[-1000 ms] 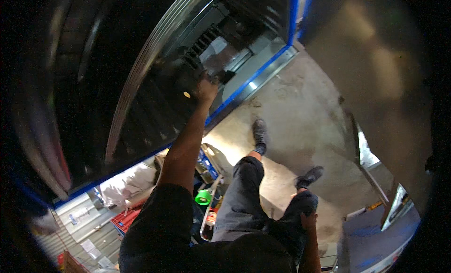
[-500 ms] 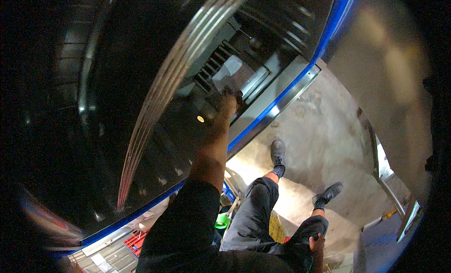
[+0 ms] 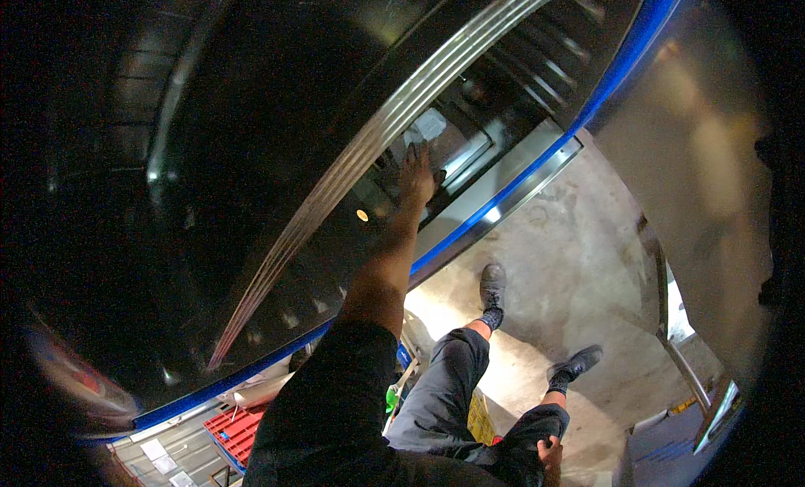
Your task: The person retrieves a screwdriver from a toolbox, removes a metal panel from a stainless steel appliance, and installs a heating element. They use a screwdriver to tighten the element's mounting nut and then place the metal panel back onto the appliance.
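Note:
My left arm reaches into a dark, shiny enclosure (image 3: 277, 110) with a blue edge strip (image 3: 470, 225). My left hand (image 3: 417, 177) has its fingers stretched forward and its thumb apart, with nothing seen in its grip. Just past its fingertips is a pale, shiny patch (image 3: 429, 125) on a dark recessed panel; whether the fingertips touch the panel I cannot tell. A small round orange light (image 3: 362, 215) glows left of my wrist. My right hand (image 3: 550, 455) lies on my right thigh, fingers loosely spread, holding nothing that shows.
A ribbed, shiny band (image 3: 394, 118) curves across the enclosure. Below is a concrete floor (image 3: 579, 244) with my shoes on it. Lower left, a red slatted crate (image 3: 239, 432) stands by a grey ribbed surface. A yellow crate (image 3: 480, 420) is behind my legs, and a metal-framed object (image 3: 692, 378) stands at right.
My left hand has gone from dark, partly curled fingers to stretched ones by the pale patch. The view has shifted, and the ribbed band now covers most of the dark grate. My right hand stays on my thigh.

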{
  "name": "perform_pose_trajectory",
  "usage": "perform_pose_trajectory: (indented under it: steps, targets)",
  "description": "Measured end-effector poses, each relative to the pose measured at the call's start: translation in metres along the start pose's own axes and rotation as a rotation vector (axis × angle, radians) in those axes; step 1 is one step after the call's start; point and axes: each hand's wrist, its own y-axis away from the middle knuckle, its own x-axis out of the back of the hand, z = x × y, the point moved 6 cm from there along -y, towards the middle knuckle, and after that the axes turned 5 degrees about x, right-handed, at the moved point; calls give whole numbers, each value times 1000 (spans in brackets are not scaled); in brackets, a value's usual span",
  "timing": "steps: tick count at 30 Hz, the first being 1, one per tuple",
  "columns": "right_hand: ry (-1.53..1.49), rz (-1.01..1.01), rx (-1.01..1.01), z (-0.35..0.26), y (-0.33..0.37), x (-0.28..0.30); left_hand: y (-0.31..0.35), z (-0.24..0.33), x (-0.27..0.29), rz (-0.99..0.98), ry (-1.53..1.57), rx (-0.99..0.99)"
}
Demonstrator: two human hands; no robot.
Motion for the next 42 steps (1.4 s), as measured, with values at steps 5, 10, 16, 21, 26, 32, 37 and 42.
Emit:
perform_pose_trajectory:
  steps: [5, 10, 16, 21, 26, 32, 37, 42]
  targets:
    - [-92, -55, -184, -11, 2, 5, -29, 13, -1, -11, 61, 73]
    - [-107, -30, -210, -40, 7, 20, -43, 16, -4, -105, 89, 162]
    - [-128, -104, -286, -53, 14, 27, -38, 15, 9, -213, 177, 277]
    - [-143, -92, -283, -60, 15, 32, -32, 33, 19, 57, -18, 90]
    - [-120, -110, -285, -52, 13, 23, -20, 42, 43, 43, 278, 229]
    - [-130, -67, -184, -42, 12, 19, -32, 37, 66, 163, 133, 54]
    - [-163, -9, -237, -48, 18, 34, -12, 0, 20, 286, 252, 371]
    - [-224, 22, -114, -67, 15, 57, 54, -15, 65, 340, 506, 505]
